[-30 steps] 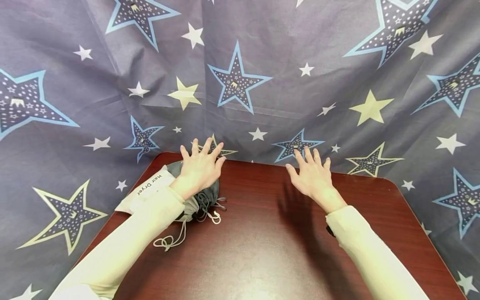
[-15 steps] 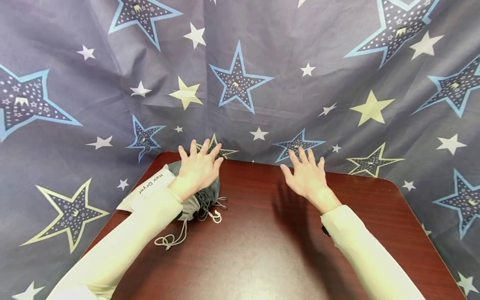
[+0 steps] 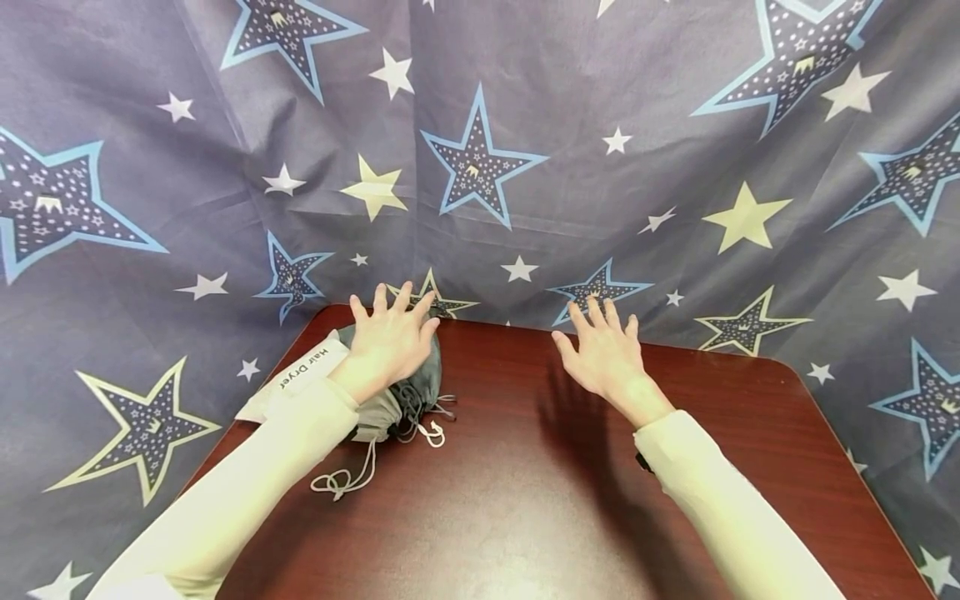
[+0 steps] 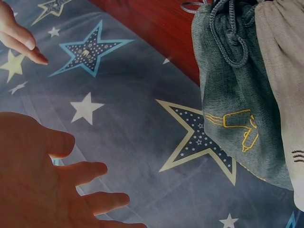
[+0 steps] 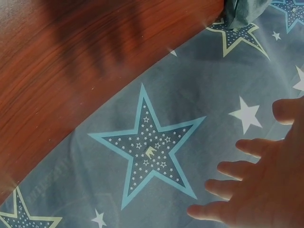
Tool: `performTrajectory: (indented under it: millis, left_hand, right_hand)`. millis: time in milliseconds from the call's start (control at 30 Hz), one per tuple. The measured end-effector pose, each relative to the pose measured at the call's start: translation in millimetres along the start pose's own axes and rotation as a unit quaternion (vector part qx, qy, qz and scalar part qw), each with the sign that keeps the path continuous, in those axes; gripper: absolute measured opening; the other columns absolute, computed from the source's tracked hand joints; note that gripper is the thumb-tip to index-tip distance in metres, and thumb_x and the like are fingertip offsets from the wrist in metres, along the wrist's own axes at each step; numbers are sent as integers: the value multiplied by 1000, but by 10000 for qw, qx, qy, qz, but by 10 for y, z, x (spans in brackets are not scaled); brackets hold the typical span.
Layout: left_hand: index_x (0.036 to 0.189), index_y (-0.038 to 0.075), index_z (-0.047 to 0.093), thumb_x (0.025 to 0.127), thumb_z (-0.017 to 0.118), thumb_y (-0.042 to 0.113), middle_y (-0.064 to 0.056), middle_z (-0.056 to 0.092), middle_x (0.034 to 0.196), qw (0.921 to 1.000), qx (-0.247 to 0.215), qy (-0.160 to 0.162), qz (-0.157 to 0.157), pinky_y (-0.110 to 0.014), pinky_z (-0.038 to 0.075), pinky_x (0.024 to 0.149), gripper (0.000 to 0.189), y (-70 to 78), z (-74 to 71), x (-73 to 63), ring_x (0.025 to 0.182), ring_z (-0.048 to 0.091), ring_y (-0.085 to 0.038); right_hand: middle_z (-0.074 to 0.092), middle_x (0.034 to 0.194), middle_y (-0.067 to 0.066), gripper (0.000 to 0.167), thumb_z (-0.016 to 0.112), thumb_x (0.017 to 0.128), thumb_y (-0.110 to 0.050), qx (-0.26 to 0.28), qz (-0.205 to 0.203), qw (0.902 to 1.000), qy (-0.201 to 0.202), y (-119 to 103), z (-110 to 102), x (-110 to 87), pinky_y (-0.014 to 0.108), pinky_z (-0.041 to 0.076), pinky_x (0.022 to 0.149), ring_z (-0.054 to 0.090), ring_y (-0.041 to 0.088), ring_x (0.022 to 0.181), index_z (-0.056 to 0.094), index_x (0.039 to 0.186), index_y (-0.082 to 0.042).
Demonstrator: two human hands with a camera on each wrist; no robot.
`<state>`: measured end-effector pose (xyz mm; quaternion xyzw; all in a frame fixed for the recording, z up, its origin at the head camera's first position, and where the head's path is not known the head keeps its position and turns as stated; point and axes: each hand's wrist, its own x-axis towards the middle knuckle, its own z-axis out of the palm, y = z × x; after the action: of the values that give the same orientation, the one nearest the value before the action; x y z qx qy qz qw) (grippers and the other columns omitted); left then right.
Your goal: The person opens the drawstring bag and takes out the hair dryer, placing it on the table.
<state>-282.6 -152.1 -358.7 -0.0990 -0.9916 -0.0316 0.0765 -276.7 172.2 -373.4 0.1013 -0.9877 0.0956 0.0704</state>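
Against the dark drawstring bag (image 4: 232,90), a pale bag (image 3: 292,387) reads "Hair Dryer", contents hidden; left hand (image 3: 386,342) and right hand (image 3: 606,358) spread fingers wide.

Left hand (image 3: 388,342) and right hand (image 3: 602,357) extend forward, fingers (image 4: 88,173) spread.

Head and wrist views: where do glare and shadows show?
Head: glare pales the near tabletop, the right hand casts a dark shadow, and the sleeves look washed out. Left wrist: left hand dim. Right wrist: finger-shaped shadows streak the tabletop; right hand dim.
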Motion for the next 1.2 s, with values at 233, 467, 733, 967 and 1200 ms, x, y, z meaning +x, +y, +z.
performTrajectory:
  millis: [233, 467, 733, 967, 1200]
  left_hand:
    - [165, 24, 36, 112, 33, 45, -19, 29, 169, 10000, -4, -93, -22, -82, 5, 112, 58, -30, -12, -3, 153, 17, -55]
    - [165, 23, 37, 112, 34, 45, -19, 33, 167, 10000, -47, -59, -45, -81, 7, 112, 57, -50, -14, -16, 152, 22, -53]
    - [164, 21, 39, 112, 37, 43, -22, 38, 163, 9999, -141, 79, -58, -81, 10, 112, 57, -86, 23, -40, 149, 29, -51]
    - [162, 19, 42, 111, 38, 43, -22, 40, 162, 9997, -172, 164, -46, -80, 11, 112, 56, -99, 47, -62, 148, 32, -51]
    - [161, 17, 44, 110, 42, 42, -24, 46, 155, 9996, -145, 229, -42, -80, 14, 111, 57, -120, 67, -80, 144, 38, -49]
  right_hand:
    - [28, 169, 22, 69, 40, 109, -52, 88, -69, 9999, 36, -51, 42, 10, 73, 8, 118, 15, 45, 157, 37, 164, -11]
    - [29, 168, 21, 68, 40, 109, -52, 128, -82, 9999, -51, -99, 87, 1, 72, 7, 119, 16, 44, 157, 36, 164, -13]
    - [35, 165, 22, 67, 42, 109, -51, 115, -141, 9998, -3, -170, 102, 2, 74, 12, 118, 26, 46, 153, 37, 164, -13]
    - [36, 164, 23, 67, 41, 109, -52, 80, -241, 9997, -1, -240, 153, 31, 75, 17, 115, 30, 45, 151, 38, 163, -13]
    - [36, 165, 22, 68, 42, 109, -53, 224, -220, 9994, -107, -296, 196, 48, 74, 17, 116, 30, 44, 152, 37, 164, -13]
